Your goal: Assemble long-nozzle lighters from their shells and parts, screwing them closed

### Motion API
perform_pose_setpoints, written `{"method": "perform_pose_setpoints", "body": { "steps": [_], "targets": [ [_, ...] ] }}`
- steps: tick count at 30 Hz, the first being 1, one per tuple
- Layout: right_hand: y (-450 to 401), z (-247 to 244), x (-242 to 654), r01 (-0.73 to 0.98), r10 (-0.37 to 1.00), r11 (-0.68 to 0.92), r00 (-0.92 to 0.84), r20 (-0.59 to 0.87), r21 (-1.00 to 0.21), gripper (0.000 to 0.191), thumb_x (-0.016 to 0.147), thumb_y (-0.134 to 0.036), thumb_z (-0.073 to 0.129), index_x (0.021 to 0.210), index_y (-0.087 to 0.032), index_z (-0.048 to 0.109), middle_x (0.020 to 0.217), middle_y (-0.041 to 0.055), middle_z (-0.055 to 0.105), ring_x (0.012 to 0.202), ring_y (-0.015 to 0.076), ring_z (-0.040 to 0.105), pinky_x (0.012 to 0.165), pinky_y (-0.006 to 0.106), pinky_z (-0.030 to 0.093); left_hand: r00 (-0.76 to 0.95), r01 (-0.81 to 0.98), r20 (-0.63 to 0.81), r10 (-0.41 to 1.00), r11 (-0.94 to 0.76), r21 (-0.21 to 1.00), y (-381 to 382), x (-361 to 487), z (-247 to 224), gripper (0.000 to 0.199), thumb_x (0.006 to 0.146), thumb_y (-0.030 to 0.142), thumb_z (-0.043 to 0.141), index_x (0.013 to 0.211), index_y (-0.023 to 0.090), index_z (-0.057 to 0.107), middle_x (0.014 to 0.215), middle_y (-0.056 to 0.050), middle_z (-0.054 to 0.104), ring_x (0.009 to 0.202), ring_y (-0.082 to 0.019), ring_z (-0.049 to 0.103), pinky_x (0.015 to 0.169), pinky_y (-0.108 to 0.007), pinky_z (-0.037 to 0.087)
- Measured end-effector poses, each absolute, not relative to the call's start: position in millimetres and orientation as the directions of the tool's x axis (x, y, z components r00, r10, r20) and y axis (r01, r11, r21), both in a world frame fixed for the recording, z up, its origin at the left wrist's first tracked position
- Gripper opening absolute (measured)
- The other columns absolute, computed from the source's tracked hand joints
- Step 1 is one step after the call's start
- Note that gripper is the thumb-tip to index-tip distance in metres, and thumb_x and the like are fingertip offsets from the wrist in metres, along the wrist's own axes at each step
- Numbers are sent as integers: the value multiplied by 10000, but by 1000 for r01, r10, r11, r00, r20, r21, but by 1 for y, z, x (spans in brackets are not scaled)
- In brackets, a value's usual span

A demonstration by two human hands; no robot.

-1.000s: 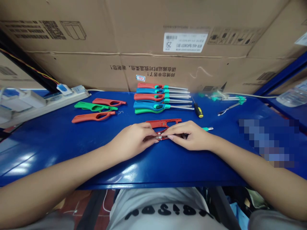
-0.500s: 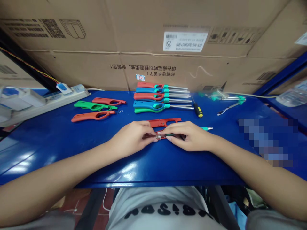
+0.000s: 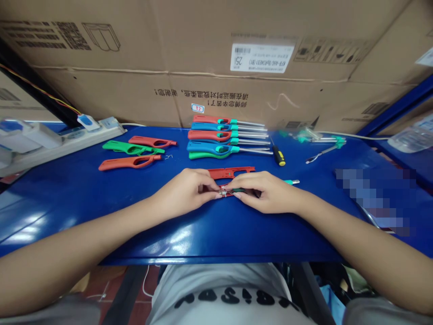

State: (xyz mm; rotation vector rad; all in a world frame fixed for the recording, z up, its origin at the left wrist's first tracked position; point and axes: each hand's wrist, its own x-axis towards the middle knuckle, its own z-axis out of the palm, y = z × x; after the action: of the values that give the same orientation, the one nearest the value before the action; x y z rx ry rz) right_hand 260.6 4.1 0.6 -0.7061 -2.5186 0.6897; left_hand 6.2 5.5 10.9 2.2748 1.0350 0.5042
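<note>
My left hand (image 3: 199,188) and my right hand (image 3: 259,192) meet over an opened red lighter (image 3: 227,193) at the middle of the blue table. Thumb and fingers of each hand are closed on it, one hand at either side. Small metallic and whitish inner parts show between my fingertips; their exact kind is too small to tell. To the right of my right hand pokes out a green collar with a short metal tube (image 3: 293,182). Just beyond my hands lies a red half shell of a lighter handle (image 3: 233,172), its inner side up.
Behind lies a row of several assembled long-nosed lighters (image 3: 216,148), beside a yellow-black screwdriver (image 3: 279,155). Red and green handle shells (image 3: 130,162) lie left, near a power strip (image 3: 74,134). Green-tipped metal tubes (image 3: 324,141) are at back right. A cardboard box (image 3: 189,58) stands behind.
Both hands stay at the same spot on the lighter, with only tiny finger shifts. The camera view has moved slightly.
</note>
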Motion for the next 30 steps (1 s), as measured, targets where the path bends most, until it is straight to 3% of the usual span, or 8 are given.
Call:
{"method": "perform_pose_setpoints", "body": {
  "steps": [5, 12, 15, 19, 30],
  "targets": [
    [4, -1, 261, 333, 547, 762, -791, 275, -556, 315, 959, -177, 554, 1247, -211, 677, 1186, 73, 733, 1034, 181, 699, 916, 318, 546, 614, 551, 86, 785, -504, 665, 6, 7, 9, 122, 879, 301, 725, 928, 218, 799, 825, -15, 694, 631, -110, 584, 617, -234, 440],
    [3, -3, 258, 308, 540, 769, -782, 311, -560, 324, 957, -160, 543, 1252, -230, 658, 1176, 85, 705, 1071, 195, 675, 930, 338, 541, 626, 577, 111, 772, -554, 600, 1, 8, 12, 150, 918, 307, 680, 959, 218, 794, 859, -28, 713, 650, -120, 603, 629, -242, 450],
    [5, -4, 260, 322, 562, 758, -763, 318, -567, 288, 936, -121, 537, 1171, -218, 673, 1143, 90, 664, 909, 167, 660, 810, 306, 546, 622, 584, 111, 775, -554, 593, 1, 8, 13, 160, 935, 299, 659, 979, 215, 787, 872, -31, 737, 661, -129, 615, 639, -247, 455],
    [6, -1, 264, 376, 621, 708, -735, 272, -598, 183, 926, -133, 548, 1053, -201, 661, 1050, 62, 605, 619, 85, 510, 601, 244, 470, 627, 582, 117, 770, -563, 587, 1, 8, 12, 122, 926, 257, 674, 939, 214, 788, 879, -24, 738, 692, -134, 632, 669, -252, 464],
    [2, 6, 263, 541, 703, 645, -696, 143, -539, 66, 914, -187, 642, 935, -188, 579, 776, 2, 581, 637, 121, 499, 592, 240, 404, 645, 614, 118, 755, -603, 509, -2, 8, 13, 154, 944, 234, 648, 990, 201, 791, 941, -52, 717, 801, -170, 676, 710, -272, 499]
  ]
}}
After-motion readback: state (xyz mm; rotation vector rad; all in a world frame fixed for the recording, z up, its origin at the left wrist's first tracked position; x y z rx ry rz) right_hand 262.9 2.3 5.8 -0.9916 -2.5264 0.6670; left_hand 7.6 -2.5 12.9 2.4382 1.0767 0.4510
